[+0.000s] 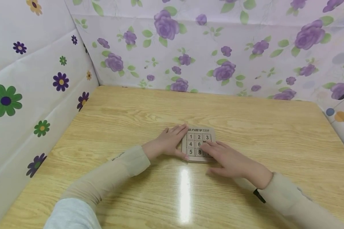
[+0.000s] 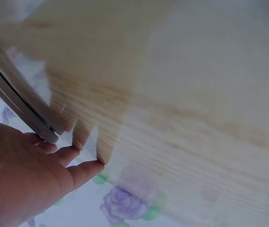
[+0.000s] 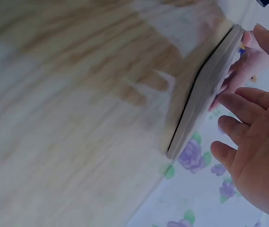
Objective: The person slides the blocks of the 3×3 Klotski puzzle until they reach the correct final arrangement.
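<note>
A number sliding puzzle (image 1: 190,159) lies flat on the table, its tiles showing 1, 2, 3 on top, then 4, 6, then 5, 8. My left hand (image 1: 169,141) holds its left side, thumb at the lower left corner and fingers along the upper left edge. Over the right-hand columns reaches my right hand (image 1: 229,159), fingers extended and a fingertip right at the 6 tile; it hides part of the middle and bottom rows. In the right wrist view the puzzle (image 3: 205,90) appears edge-on beside the right hand (image 3: 259,137), whose fingers are loosely bent.
The wood-grain table (image 1: 126,108) stretches out around the puzzle. Behind it hangs a purple-flowered cloth (image 1: 149,57), and at the left a white sheet with daisies (image 1: 25,79). A bright reflection lies on the tabletop in front of the puzzle.
</note>
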### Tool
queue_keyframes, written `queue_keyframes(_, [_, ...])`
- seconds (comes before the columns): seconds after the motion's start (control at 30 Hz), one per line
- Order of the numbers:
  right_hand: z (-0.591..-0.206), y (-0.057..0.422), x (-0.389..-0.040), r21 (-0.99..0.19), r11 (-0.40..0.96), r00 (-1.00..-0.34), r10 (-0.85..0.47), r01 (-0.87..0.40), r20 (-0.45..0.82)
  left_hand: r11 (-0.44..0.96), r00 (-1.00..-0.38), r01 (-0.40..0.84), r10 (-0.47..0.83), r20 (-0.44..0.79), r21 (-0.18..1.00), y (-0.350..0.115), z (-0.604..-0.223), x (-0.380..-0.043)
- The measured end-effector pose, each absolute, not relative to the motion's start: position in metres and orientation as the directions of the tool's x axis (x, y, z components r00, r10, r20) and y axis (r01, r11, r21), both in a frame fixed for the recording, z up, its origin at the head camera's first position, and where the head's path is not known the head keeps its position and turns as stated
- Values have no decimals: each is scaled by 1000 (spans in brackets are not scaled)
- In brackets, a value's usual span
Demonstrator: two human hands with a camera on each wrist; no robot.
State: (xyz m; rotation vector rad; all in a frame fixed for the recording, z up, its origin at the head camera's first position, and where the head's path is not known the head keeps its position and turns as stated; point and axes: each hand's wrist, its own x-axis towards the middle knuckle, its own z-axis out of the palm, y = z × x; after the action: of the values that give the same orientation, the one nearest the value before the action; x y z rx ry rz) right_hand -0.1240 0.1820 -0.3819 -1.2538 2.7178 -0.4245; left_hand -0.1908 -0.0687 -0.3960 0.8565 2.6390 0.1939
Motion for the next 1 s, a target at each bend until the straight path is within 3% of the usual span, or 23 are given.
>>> queue_keyframes(0.37, [-383, 182, -128, -350, 635, -665, -746, -689, -43, 803, -749, 537, 595, -290, 258, -68, -395, -189])
queue_keyframes(0.67, [-382, 193, -125, -311, 664, -689, -724, -680, -38, 802, -752, 544, 596, -281, 246, -70, -394, -189])
queue_keyframes(1.0, [-380, 179, -106, -293, 617, -630, -774, -730, -62, 802, -751, 543, 597, -281, 250, -69, -398, -190])
